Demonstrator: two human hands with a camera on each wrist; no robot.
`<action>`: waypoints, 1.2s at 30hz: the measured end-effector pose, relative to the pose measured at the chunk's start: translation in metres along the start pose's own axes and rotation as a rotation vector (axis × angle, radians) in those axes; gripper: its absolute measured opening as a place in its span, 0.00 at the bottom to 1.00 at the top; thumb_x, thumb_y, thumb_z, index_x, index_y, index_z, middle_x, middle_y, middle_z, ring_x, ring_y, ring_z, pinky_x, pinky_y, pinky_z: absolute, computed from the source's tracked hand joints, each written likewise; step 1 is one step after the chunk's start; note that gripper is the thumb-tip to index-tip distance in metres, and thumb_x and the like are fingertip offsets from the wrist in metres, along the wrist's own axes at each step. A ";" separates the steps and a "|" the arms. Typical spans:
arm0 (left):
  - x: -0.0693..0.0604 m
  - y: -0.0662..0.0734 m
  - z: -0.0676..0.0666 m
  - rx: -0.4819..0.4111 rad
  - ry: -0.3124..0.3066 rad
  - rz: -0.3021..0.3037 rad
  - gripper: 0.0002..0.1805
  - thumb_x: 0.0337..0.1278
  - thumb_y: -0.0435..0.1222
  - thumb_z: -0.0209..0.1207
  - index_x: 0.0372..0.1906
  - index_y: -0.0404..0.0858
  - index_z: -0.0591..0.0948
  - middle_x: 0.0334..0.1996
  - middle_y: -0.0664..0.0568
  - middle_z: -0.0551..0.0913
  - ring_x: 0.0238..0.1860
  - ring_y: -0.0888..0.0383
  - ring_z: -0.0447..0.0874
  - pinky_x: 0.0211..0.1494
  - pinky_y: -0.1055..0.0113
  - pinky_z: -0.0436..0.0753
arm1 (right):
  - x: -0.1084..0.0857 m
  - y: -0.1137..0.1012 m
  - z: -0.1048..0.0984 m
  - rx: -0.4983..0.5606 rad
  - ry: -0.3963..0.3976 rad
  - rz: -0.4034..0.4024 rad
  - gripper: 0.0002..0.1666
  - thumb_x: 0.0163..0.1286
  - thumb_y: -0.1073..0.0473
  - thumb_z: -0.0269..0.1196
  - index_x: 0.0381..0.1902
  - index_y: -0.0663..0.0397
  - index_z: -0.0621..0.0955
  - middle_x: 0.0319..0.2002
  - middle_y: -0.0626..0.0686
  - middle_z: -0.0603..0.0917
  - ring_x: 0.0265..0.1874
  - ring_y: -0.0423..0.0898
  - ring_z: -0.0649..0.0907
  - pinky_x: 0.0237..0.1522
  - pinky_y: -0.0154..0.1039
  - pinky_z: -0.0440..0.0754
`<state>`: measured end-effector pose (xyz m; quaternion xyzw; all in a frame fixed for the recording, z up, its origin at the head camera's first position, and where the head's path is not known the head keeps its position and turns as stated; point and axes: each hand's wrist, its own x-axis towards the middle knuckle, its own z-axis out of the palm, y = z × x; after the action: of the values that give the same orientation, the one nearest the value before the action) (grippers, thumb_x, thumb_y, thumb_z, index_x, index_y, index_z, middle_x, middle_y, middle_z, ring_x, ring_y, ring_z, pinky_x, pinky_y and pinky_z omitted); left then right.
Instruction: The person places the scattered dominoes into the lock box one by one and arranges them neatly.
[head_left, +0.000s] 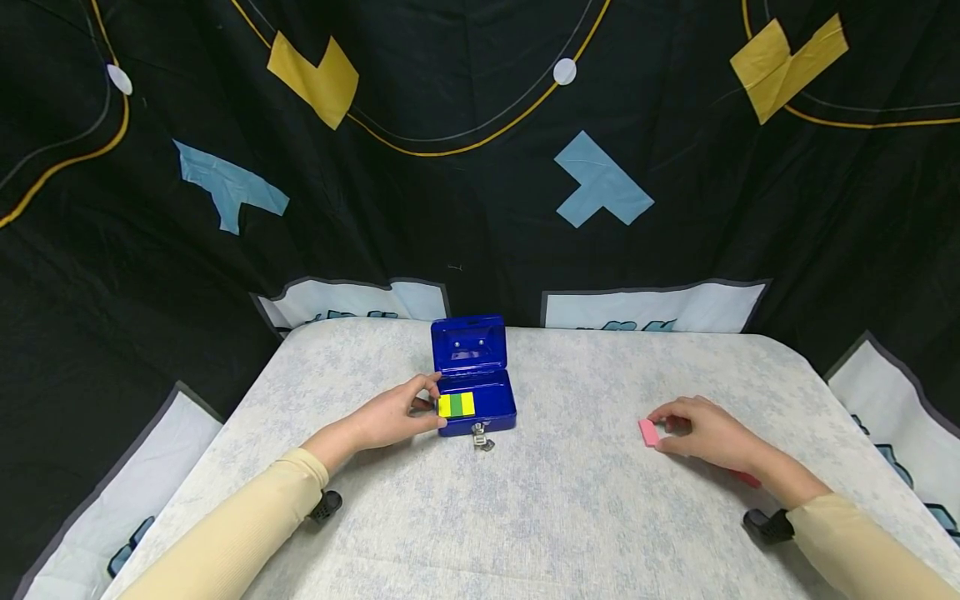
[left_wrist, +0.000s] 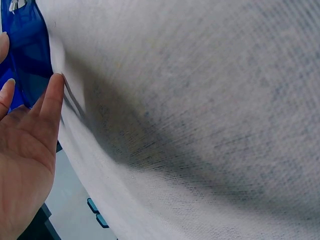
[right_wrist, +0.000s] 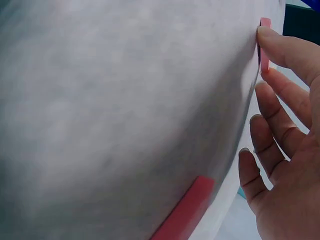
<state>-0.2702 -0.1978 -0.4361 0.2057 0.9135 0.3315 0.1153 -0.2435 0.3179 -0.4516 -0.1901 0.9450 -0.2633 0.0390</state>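
Observation:
A blue metal cash box (head_left: 495,398) stands on the table with its lid (head_left: 470,346) raised. Yellow and green blocks (head_left: 456,405) lie side by side along its left inner wall. My left hand (head_left: 401,410) holds the box by its left side, thumb at the front corner and index finger near the hinge; the left wrist view cuts off the thumb. Over to the right, my right hand (head_left: 705,432) pinches a flat pink block (head_left: 648,432) between thumb and index finger. Its other fingers are loosely bent in the right wrist view.
Under my right wrist lies a red block (right_wrist: 187,210) on the pale tablecloth (head_left: 555,492). A small lock with keys (head_left: 480,437) hangs at the box's front. Behind the table hangs a black patterned cloth (head_left: 465,225).

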 end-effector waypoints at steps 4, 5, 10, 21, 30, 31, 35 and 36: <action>0.000 0.000 0.000 -0.004 0.000 0.001 0.24 0.67 0.51 0.66 0.54 0.41 0.72 0.79 0.50 0.60 0.61 0.51 0.81 0.64 0.49 0.78 | 0.007 -0.006 0.000 -0.006 0.003 0.006 0.24 0.62 0.49 0.76 0.53 0.50 0.85 0.36 0.44 0.79 0.38 0.46 0.73 0.38 0.41 0.74; 0.000 0.000 0.000 -0.005 0.000 0.001 0.24 0.67 0.52 0.66 0.54 0.41 0.72 0.79 0.50 0.60 0.61 0.51 0.81 0.64 0.49 0.78 | 0.009 -0.007 0.001 -0.004 0.005 0.006 0.24 0.62 0.49 0.76 0.53 0.51 0.85 0.36 0.44 0.79 0.38 0.46 0.73 0.37 0.41 0.73; -0.001 0.000 0.000 -0.009 0.000 0.002 0.25 0.67 0.52 0.66 0.54 0.41 0.72 0.79 0.50 0.59 0.61 0.51 0.81 0.63 0.50 0.78 | 0.021 -0.014 0.000 -0.003 0.020 -0.003 0.23 0.63 0.50 0.75 0.53 0.52 0.84 0.36 0.44 0.78 0.39 0.46 0.73 0.39 0.42 0.73; -0.002 0.002 0.000 -0.023 -0.006 -0.006 0.23 0.68 0.50 0.65 0.54 0.42 0.72 0.80 0.49 0.59 0.62 0.50 0.80 0.64 0.50 0.78 | 0.048 -0.046 0.006 0.003 0.027 -0.104 0.21 0.65 0.49 0.73 0.53 0.49 0.84 0.36 0.41 0.78 0.42 0.46 0.73 0.44 0.46 0.74; -0.001 0.001 0.000 -0.013 -0.005 -0.004 0.23 0.67 0.51 0.65 0.54 0.42 0.72 0.79 0.49 0.59 0.62 0.50 0.80 0.64 0.49 0.78 | 0.073 -0.076 0.016 0.027 0.013 -0.164 0.22 0.64 0.48 0.74 0.53 0.48 0.84 0.36 0.40 0.78 0.43 0.48 0.74 0.45 0.46 0.73; -0.001 0.001 0.000 -0.012 -0.005 -0.003 0.23 0.67 0.51 0.65 0.54 0.42 0.72 0.79 0.49 0.59 0.62 0.50 0.80 0.64 0.49 0.78 | 0.075 -0.079 0.017 0.034 0.011 -0.168 0.22 0.64 0.48 0.74 0.53 0.48 0.84 0.36 0.40 0.79 0.44 0.48 0.74 0.45 0.46 0.73; 0.000 0.001 0.000 -0.008 -0.007 -0.005 0.23 0.67 0.51 0.65 0.54 0.43 0.72 0.79 0.49 0.59 0.63 0.50 0.80 0.64 0.49 0.78 | 0.084 -0.092 0.022 0.043 0.004 -0.188 0.21 0.65 0.48 0.73 0.54 0.47 0.84 0.37 0.40 0.79 0.45 0.50 0.75 0.46 0.46 0.73; 0.000 0.001 0.000 -0.007 -0.008 -0.004 0.23 0.67 0.52 0.65 0.54 0.43 0.72 0.79 0.49 0.59 0.63 0.50 0.80 0.64 0.48 0.78 | 0.086 -0.096 0.024 0.045 0.001 -0.189 0.21 0.65 0.49 0.73 0.53 0.47 0.84 0.37 0.41 0.80 0.45 0.51 0.75 0.46 0.46 0.73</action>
<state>-0.2704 -0.1974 -0.4354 0.2046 0.9123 0.3337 0.1203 -0.2863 0.1984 -0.4205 -0.2773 0.9167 -0.2870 0.0177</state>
